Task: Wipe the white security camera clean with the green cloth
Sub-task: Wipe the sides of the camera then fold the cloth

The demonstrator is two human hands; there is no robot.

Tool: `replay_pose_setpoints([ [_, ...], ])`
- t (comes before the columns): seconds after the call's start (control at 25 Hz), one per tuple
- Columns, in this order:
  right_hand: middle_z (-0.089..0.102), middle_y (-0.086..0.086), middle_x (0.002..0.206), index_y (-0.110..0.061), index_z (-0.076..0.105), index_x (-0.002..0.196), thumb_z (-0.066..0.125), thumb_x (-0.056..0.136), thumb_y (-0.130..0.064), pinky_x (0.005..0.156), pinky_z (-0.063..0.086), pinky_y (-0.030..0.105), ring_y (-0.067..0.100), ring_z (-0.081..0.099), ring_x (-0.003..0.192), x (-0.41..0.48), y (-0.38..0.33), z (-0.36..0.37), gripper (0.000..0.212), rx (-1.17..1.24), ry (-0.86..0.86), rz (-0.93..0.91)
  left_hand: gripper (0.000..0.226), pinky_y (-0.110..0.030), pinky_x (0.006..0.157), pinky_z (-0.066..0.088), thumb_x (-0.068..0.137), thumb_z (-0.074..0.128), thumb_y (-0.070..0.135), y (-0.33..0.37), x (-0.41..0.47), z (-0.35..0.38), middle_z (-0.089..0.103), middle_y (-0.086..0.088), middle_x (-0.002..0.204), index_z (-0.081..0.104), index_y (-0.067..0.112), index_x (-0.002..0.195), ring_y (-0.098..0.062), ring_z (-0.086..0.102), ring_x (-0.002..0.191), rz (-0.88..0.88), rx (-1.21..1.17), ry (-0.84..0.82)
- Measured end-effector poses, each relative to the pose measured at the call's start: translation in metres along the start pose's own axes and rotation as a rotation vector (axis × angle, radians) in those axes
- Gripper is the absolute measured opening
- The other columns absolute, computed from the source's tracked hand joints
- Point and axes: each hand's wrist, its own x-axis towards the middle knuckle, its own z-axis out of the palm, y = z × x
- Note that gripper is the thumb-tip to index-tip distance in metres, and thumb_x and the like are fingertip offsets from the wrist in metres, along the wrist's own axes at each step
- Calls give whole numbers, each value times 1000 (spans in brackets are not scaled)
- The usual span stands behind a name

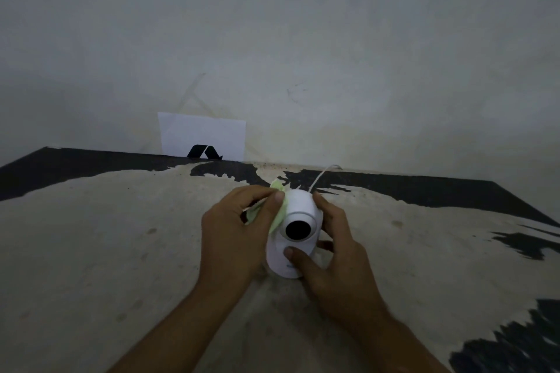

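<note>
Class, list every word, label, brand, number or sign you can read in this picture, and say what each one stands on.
No words or numbers can be read.
White paper leaning on the wall: a black angular logo, a sign without letters.
Security camera, base front: a tiny bluish mark, too small and blurred to read.
Green cloth, held in the left hand: no text visible.

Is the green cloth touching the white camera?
Touching. The head view shows the left hand pressing the green cloth against the side of the white camera, with no gap visible between them.
</note>
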Motion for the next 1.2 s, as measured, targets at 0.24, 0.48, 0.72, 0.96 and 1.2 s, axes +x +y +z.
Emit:
replay_pose_setpoints([
  [0.24, 40, -36, 119, -46, 27, 124, 75, 76, -28, 80, 34, -7, -29, 42, 97, 2, -2, 0, 71, 14, -9, 0, 17, -9, 75, 51, 74, 72, 32, 23, 50, 4, 73, 13, 86, 76, 25, 89, 5, 65, 83, 21, -68, -466],
  [0.48, 41, -37, 114, -46, 29, 114, 76, 75, -30, 76, 34, -7, -31, 41, 96, 0, 3, 0, 63, 20, -9, 29, 22, -10, 67, 53, 73, 74, 34, 12, 72, 17, 75, 5, 89, 76, 20, 90, 6, 64, 80, -163, -43, -473],
  [0.72, 40, -38, 111, -38, 29, 117, 75, 76, -30, 75, 37, -6, -33, 40, 93, 2, 2, -1, 63, 14, -28, 35, 18, -20, 66, 47, 78, 69, 34, -8, 60, 23, 69, 11, 79, 75, 17, 83, -7, 62, 81, -388, -133, -325],
  [0.96, 44, -33, 115, -38, 29, 120, 75, 76, -30, 80, 38, -6, -22, 47, 98, -2, 0, -1, 65, 13, -6, 56, 15, -37, 77, 58, 87, 58, 30, -27, 7, 12, 69, 7, 86, 69, 21, 91, -9, 65, 81, -419, -87, -140],
  [1.2, 49, -30, 113, -39, 32, 121, 78, 74, -30, 83, 40, -2, -20, 47, 100, -2, 1, -2, 66, 16, 16, 56, 10, -11, 65, 53, 76, 70, 23, -8, -18, -5, 73, 7, 79, 72, 20, 85, -3, 67, 76, -219, -223, -2],
])
